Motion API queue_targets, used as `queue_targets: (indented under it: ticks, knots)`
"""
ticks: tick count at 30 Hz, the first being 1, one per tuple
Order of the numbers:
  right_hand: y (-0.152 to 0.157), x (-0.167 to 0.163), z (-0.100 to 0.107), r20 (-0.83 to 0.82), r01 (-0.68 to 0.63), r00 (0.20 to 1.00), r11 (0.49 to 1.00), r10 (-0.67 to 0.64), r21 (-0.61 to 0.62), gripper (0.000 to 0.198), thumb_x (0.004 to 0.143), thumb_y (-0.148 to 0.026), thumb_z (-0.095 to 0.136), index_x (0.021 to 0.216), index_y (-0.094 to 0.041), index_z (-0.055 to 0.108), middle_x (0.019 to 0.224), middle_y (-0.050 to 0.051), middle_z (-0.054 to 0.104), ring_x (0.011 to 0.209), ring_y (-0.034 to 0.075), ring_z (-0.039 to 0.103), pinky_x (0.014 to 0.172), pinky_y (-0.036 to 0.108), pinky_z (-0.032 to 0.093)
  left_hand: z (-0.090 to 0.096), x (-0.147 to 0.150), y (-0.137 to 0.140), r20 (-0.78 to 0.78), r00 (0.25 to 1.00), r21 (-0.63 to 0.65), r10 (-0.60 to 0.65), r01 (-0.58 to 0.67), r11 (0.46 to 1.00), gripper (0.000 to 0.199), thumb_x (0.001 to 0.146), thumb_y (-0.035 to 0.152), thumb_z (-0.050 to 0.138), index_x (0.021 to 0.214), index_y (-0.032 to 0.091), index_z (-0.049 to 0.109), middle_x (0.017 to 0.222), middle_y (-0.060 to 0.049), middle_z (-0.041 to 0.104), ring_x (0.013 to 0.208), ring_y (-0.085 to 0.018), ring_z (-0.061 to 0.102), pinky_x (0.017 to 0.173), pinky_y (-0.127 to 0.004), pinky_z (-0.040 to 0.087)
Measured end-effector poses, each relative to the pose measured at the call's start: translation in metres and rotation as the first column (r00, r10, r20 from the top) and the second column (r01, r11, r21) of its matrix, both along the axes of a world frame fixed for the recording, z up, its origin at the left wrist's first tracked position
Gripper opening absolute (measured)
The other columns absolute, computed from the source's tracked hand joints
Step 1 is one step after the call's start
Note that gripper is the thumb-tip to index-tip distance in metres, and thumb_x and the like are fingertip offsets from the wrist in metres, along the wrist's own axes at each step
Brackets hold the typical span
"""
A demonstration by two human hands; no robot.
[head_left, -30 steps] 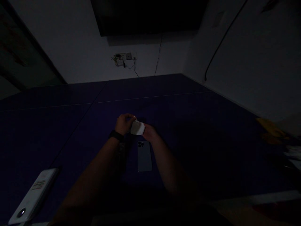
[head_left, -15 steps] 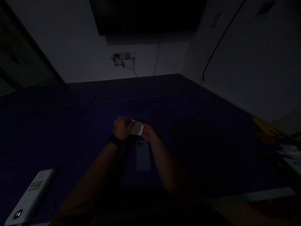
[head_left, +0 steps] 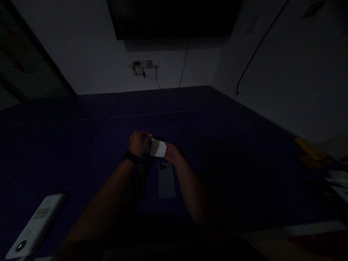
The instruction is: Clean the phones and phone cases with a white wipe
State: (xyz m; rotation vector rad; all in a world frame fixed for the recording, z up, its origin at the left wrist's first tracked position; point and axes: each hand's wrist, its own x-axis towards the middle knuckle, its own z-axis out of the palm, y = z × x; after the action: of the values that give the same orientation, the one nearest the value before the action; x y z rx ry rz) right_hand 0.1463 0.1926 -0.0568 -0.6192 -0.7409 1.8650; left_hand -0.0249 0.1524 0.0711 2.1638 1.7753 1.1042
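A small, pale, flat packet (head_left: 158, 148) is held just above the dark blue table (head_left: 206, 127); in the dim light I cannot tell its kind. My right hand (head_left: 172, 153) grips its right end, fingers partly hidden behind it. At its upper left corner, my left hand (head_left: 138, 143) pinches a small white bit between thumb and fingertips, with a dark gap beside the packet. A dark watch band circles the left wrist. Just below the hands lies a grey-blue phone (head_left: 166, 181), back up, its camera lenses at the top left.
A long white device (head_left: 36, 224) with a round dark spot lies at the near left. Some dim flat thing (head_left: 140, 177) is beside the left forearm. Yellow cloth (head_left: 310, 149) lies at the right edge. A screen, sockets and cables are on the back wall.
My left hand has shifted slightly up and left, off the packet's face, drawing a white bit at its corner. More of the packet's pale face shows. My right hand keeps its hold.
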Motion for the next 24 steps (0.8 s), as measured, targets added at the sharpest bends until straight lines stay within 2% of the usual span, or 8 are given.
queue_targets:
  ticks: [3, 6, 9, 12, 15, 19, 24]
  knots:
    - [0.001, 0.0, -0.001, 0.005, 0.015, 1.0, 0.995, -0.015, -0.097, 0.028, 0.099, -0.025, 0.041, 0.102, -0.016, 0.067, 0.097, 0.008, 0.074, 0.09, 0.022, 0.071, 0.083, 0.039, 0.057, -0.001, 0.003, 0.003, 0.022, 1.0, -0.008, 0.004, -0.004, 1.0, 0.017, 0.087, 0.037, 0.063, 0.083, 0.024, 0.073, 0.091, -0.008, 0.076, 0.096, -0.029, 0.065, 0.088, -0.04, 0.047]
    - [0.001, -0.001, 0.0, 0.003, 0.024, 1.0, 0.987, -0.023, -0.159, 0.025, 0.101, -0.033, 0.05, 0.109, -0.014, 0.065, 0.105, 0.008, 0.07, 0.092, 0.021, 0.069, 0.083, 0.039, 0.057, 0.004, 0.007, 0.002, 0.042, 0.999, 0.01, -0.001, 0.0, 1.0, 0.02, 0.089, 0.04, 0.062, 0.087, 0.024, 0.074, 0.094, -0.007, 0.076, 0.096, -0.028, 0.065, 0.089, -0.039, 0.047]
    - [0.001, -0.002, 0.002, -0.003, 0.023, 1.0, 0.981, -0.024, -0.194, 0.031, 0.099, -0.039, 0.06, 0.118, -0.015, 0.062, 0.115, 0.008, 0.066, 0.096, 0.02, 0.066, 0.084, 0.04, 0.057, 0.01, 0.012, 0.001, 0.046, 0.999, 0.03, -0.02, 0.018, 0.999, 0.02, 0.089, 0.041, 0.063, 0.089, 0.025, 0.074, 0.097, -0.006, 0.076, 0.099, -0.027, 0.064, 0.094, -0.04, 0.045]
    - [0.0, -0.001, 0.005, -0.009, 0.023, 1.0, 0.978, -0.026, -0.208, 0.031, 0.098, -0.039, 0.061, 0.118, -0.015, 0.062, 0.117, 0.008, 0.065, 0.098, 0.021, 0.066, 0.085, 0.041, 0.057, 0.01, 0.016, 0.001, 0.042, 0.998, 0.019, -0.045, 0.044, 0.999, 0.016, 0.087, 0.039, 0.065, 0.084, 0.026, 0.073, 0.095, -0.005, 0.076, 0.101, -0.028, 0.064, 0.096, -0.041, 0.044]
    - [-0.003, 0.001, 0.009, -0.012, 0.023, 1.0, 0.977, -0.026, -0.212, 0.027, 0.1, -0.037, 0.058, 0.111, -0.014, 0.065, 0.108, 0.007, 0.069, 0.094, 0.02, 0.068, 0.086, 0.041, 0.056, 0.009, 0.019, 0.0, 0.047, 0.997, -0.008, -0.067, 0.068, 0.998, 0.015, 0.087, 0.037, 0.065, 0.081, 0.026, 0.073, 0.09, -0.004, 0.076, 0.096, -0.027, 0.064, 0.092, -0.04, 0.046]
    - [-0.005, 0.001, 0.014, -0.019, 0.015, 1.0, 0.98, -0.019, -0.199, 0.023, 0.1, -0.025, 0.048, 0.097, -0.014, 0.068, 0.087, 0.007, 0.074, 0.087, 0.022, 0.072, 0.086, 0.039, 0.056, 0.01, 0.019, -0.004, 0.061, 0.995, -0.011, -0.08, 0.081, 0.997, 0.016, 0.088, 0.04, 0.065, 0.084, 0.027, 0.074, 0.093, -0.004, 0.076, 0.097, -0.026, 0.064, 0.093, -0.04, 0.046]
    - [-0.007, 0.0, 0.017, -0.026, 0.004, 1.0, 0.987, -0.008, -0.159, 0.02, 0.096, -0.024, 0.05, 0.098, -0.014, 0.068, 0.08, 0.006, 0.075, 0.08, 0.022, 0.073, 0.082, 0.037, 0.058, -0.001, 0.022, -0.01, 0.06, 0.994, -0.036, -0.094, 0.096, 0.995, 0.014, 0.085, 0.038, 0.068, 0.081, 0.027, 0.074, 0.091, -0.004, 0.076, 0.096, -0.027, 0.064, 0.091, -0.04, 0.047]
